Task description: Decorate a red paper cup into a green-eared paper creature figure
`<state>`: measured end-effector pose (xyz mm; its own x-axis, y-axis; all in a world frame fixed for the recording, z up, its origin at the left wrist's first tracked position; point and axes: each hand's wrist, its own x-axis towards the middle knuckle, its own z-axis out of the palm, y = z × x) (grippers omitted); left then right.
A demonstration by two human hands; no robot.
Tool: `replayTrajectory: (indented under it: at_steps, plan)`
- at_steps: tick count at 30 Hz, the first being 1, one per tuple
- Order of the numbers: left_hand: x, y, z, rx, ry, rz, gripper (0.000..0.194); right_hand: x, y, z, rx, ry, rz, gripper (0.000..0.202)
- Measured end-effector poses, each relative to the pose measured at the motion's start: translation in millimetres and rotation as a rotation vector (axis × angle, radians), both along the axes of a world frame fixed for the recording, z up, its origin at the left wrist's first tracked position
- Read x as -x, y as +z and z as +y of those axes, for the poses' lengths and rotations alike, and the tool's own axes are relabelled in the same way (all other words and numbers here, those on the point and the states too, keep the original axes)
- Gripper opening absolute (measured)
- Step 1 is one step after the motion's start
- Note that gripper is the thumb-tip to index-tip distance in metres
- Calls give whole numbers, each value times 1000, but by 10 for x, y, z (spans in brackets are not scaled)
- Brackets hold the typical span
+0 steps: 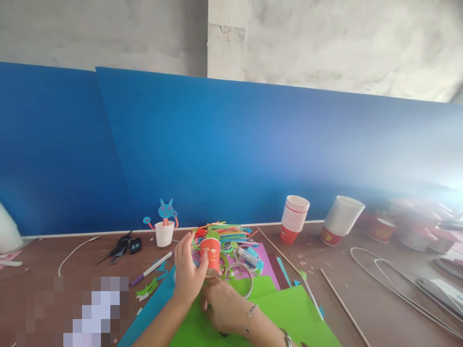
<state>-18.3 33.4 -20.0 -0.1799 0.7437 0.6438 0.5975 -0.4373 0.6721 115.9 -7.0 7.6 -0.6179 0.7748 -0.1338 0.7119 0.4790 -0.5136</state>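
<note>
The left hand point(191, 270) is loosely open, thumb at the round red paper cup point(211, 258) between both hands; the right hand point(224, 306) curls, its hold unclear — an uneven push could topple the cup.

On my feed, a brown table point(32, 274) carries a key fob point(135, 245), a marker point(154, 267), a white cup point(164, 235), a paper stack point(296, 308), a cup stack point(294, 220) and a rod point(342, 305). I locate the marker in front of the white cup. I locate the rod to the right of the cup stack.
</note>
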Motion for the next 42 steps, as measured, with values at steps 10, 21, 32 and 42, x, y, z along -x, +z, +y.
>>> replayTrajectory:
  at_steps: [10,21,32,42]
  plan:
    - [-151,126,-175,204,-406,-13,29,-373,429,228,-162,-278,316,22]
    - [-127,146,-145,291,-404,73,34,-376,379,259,-173,-308,293,20]
    - [-110,135,-109,200,-270,52,17,-411,194,171,-113,-222,-312,15]
    - [-141,215,-185,188,-334,-37,17,-605,584,250,104,-355,155,14]
